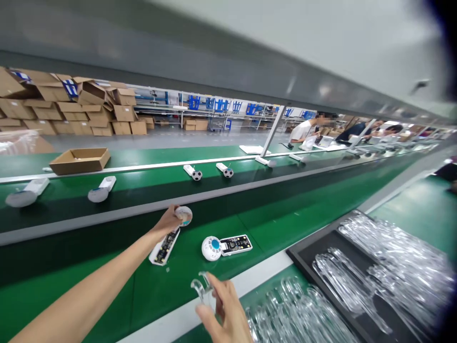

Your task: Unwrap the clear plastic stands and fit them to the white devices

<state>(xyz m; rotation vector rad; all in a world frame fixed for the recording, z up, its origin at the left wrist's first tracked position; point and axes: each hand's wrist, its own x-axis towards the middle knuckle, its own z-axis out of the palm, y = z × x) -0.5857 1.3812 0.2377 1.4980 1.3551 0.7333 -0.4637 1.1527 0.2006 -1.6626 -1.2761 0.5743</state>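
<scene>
Left hand (170, 220) pinching a white, round-headed plastic device (185, 214); right hand (227, 307) pinching a clear, hooked plastic piece (203, 289).
The device, over the green conveyor belt (282, 219), bares a black circuit board (165, 247).

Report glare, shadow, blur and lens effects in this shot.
Head view: glare breaks up the outlines of the heaped clear plastic pieces; head view: a dark band, likely shadow, lies along the far belt; head view: the grey overhead beam looks soft, and corners at the picture's right go black.
</scene>
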